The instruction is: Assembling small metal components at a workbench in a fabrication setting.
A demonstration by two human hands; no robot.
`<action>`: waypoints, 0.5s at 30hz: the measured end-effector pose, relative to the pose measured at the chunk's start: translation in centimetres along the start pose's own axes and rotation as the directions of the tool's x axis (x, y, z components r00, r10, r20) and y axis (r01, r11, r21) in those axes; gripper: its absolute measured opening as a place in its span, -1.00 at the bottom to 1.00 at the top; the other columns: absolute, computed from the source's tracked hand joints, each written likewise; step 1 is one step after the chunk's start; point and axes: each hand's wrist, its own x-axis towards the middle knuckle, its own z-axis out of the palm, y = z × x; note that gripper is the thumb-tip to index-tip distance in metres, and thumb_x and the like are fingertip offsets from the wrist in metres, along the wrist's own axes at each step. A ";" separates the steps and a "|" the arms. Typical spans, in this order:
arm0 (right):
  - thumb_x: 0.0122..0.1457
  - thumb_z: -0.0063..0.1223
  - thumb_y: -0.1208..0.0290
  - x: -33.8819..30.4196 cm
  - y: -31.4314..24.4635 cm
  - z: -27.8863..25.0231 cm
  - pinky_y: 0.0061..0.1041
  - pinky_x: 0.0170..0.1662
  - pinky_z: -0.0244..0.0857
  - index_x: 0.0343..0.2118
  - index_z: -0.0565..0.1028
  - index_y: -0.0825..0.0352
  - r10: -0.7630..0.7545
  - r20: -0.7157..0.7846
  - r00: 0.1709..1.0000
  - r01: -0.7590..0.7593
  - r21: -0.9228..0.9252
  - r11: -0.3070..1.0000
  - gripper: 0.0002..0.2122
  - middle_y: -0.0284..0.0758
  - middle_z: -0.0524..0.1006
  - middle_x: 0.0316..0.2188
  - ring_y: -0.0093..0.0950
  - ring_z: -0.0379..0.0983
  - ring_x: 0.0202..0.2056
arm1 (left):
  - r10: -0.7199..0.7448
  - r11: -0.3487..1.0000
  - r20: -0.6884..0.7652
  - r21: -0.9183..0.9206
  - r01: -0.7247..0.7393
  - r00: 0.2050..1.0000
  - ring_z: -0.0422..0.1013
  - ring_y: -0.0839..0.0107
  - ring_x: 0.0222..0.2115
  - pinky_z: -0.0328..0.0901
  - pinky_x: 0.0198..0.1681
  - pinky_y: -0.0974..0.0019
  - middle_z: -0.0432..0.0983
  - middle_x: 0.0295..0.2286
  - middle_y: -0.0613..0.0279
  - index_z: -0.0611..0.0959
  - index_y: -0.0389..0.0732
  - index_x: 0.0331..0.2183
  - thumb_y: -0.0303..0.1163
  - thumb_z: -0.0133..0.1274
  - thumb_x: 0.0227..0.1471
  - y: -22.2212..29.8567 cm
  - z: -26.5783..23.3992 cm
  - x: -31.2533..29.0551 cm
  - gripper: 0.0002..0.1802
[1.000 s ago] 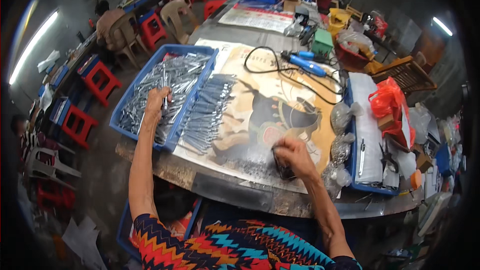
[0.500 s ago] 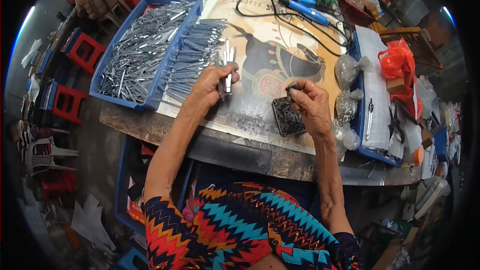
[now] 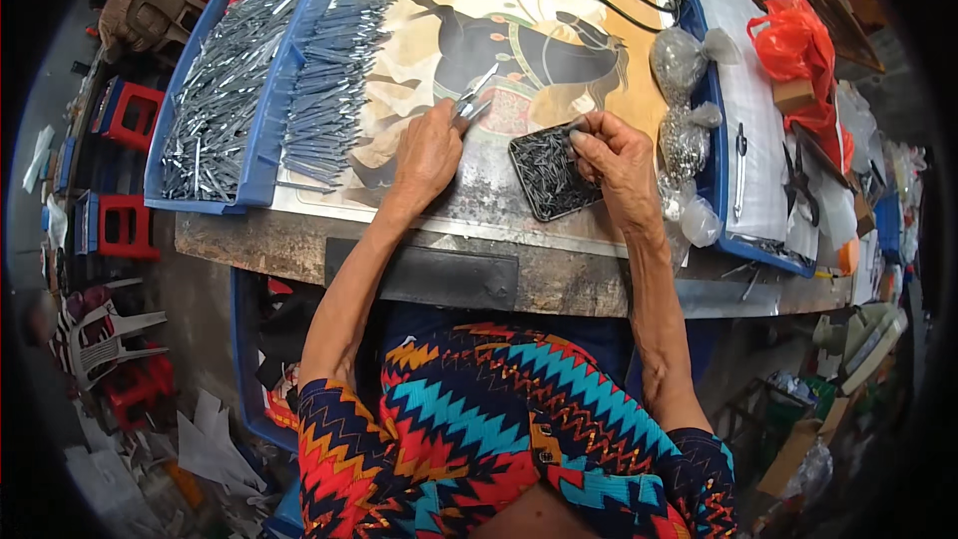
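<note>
Your left hand (image 3: 430,155) pinches slim metal pieces (image 3: 482,86); your right hand (image 3: 617,162), fingertips together, contents unclear, could bump the black tray (image 3: 524,183), spilling pins (image 3: 547,168).

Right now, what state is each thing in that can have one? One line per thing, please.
small black tray: open, filled with small dark parts
left hand: fingers closed on slim silvery pieces
right hand: fingers bent over the tray; grip unclear
blue bin: open, heaped with loose metal pieces
metal row: laid out beside the bin
clear bags: bulging
red plastic bag: crumpled
</note>
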 end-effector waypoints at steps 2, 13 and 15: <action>0.05 -0.01 0.54 -0.1 0.0 -0.4 -0.78 -0.59 0.02 -0.39 0.43 0.47 -0.027 -0.014 1.000 0.026 -0.033 0.999 -0.89 -0.50 0.34 -0.66 -0.77 0.16 -0.65 | 0.097 0.901 -0.098 0.431 -0.045 0.991 0.42 0.03 -0.50 0.28 -0.45 0.00 0.43 -0.59 -0.02 0.39 -0.31 -0.48 -0.52 -0.12 -0.16 1.8 0.7 -0.4 -0.91; 0.05 0.00 0.54 -0.4 0.1 -0.2 -0.78 -0.58 0.03 -0.41 0.45 0.47 -0.026 -0.011 1.000 0.025 -0.106 0.994 -0.91 -0.50 0.37 -0.65 -0.78 0.16 -0.64 | 0.344 0.679 -0.122 0.718 -0.157 0.931 0.31 0.30 -0.43 0.28 -0.48 0.31 0.30 -0.45 0.18 0.43 -0.31 -0.37 -0.50 -0.03 -0.22 2.6 3.2 -1.0 -0.77; 0.04 0.00 0.54 -0.5 0.2 -0.1 -0.79 -0.58 0.03 -0.41 0.45 0.46 -0.017 0.001 1.000 0.017 -0.076 0.997 -0.90 -0.49 0.38 -0.65 -0.78 0.16 -0.64 | 0.313 0.700 -0.117 0.699 -0.145 0.943 0.29 0.27 -0.40 0.24 -0.43 0.26 0.29 -0.43 0.17 0.43 -0.27 -0.33 -0.51 -0.04 -0.21 2.6 3.1 -1.1 -0.74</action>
